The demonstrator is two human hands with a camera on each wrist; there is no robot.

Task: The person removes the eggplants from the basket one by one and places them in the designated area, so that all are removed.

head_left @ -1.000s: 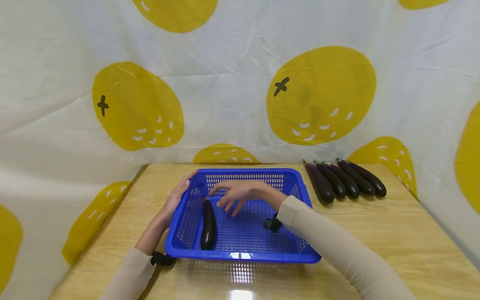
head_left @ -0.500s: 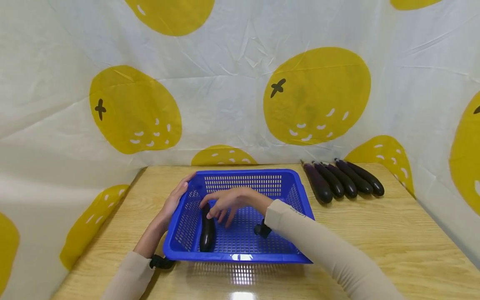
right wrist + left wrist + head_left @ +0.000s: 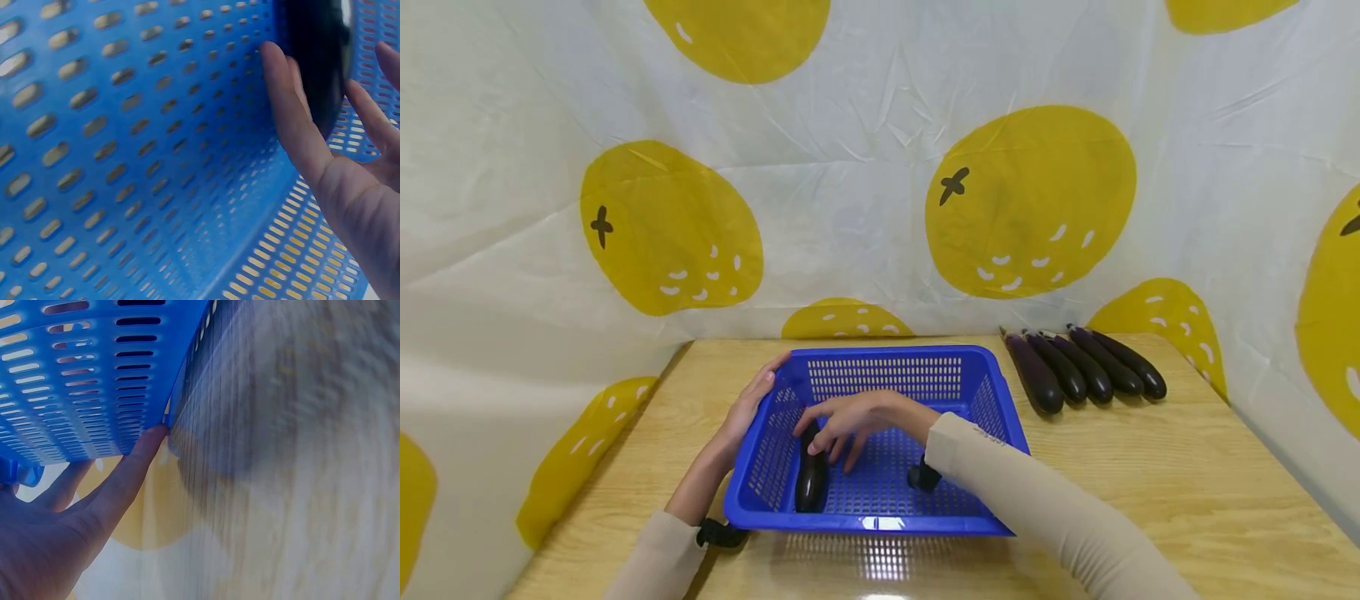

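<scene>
A blue plastic basket (image 3: 880, 523) with slotted walls stands on the table. My left hand (image 3: 751, 402) holds its left side, the thumb at the rim and the fingers stretched along the outer wall in the left wrist view. Inside the basket, along its left wall, lies a dark, glossy eggplant (image 3: 811, 483). My right hand (image 3: 853, 417) reaches down into the basket over the eggplant's far end, its fingers spread and loosely bent. In the right wrist view the fingers (image 3: 284, 94) straddle the eggplant, fingertips right at its sides.
Several more eggplants (image 3: 1078, 371) lie side by side on the wooden table (image 3: 1150, 475), right of the basket near the back edge. A white curtain (image 3: 850, 208) with yellow fruit prints hangs behind and at the sides.
My right hand has moved left and down to the eggplant in the basket, its fingers now on either side. The left hand stays at the basket's side.
</scene>
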